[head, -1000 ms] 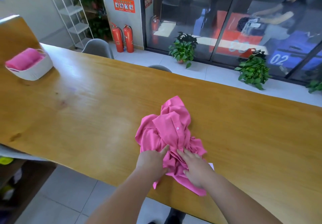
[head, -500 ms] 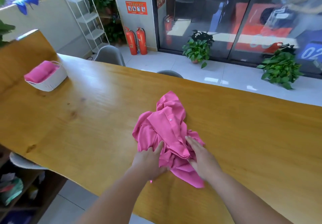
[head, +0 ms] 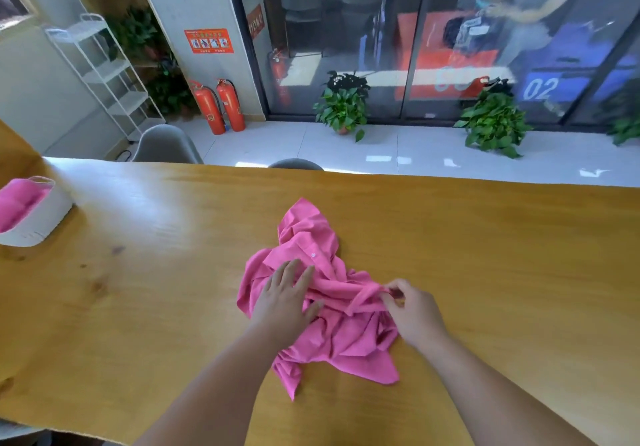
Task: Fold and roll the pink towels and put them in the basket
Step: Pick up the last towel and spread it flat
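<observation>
Pinching a raised ridge of fabric between thumb and fingertips, the right hand (head: 415, 314) now works at the right side of the crumpled pink towel (head: 346, 341). Half a second ago it lay flat with straight fingers on the cloth's near edge. The left hand (head: 285, 301) has slid further up onto the heap. It rests palm down with its fingers spread and straight, pressing the left part of the cloth and grasping nothing.

The towel itself lies in the middle of the wooden surface (head: 138, 289), in much the same place as before. Its near part has spread out more, and a pointed corner now trails toward the person's edge. A small white button (head: 313, 255) shows on the upper part of the cloth, just beyond the left hand's fingertips.

The view has swung since the earlier frames. The white basket (head: 41, 220) now sits at the far left edge of the picture, partly cut off and well apart from the towel and both hands. It holds pink cloth (head: 17, 203) as it did before. Beyond the far edge of the surface, a grey chair (head: 166, 144) and two red fire extinguishers (head: 221, 106) stand on the floor.
</observation>
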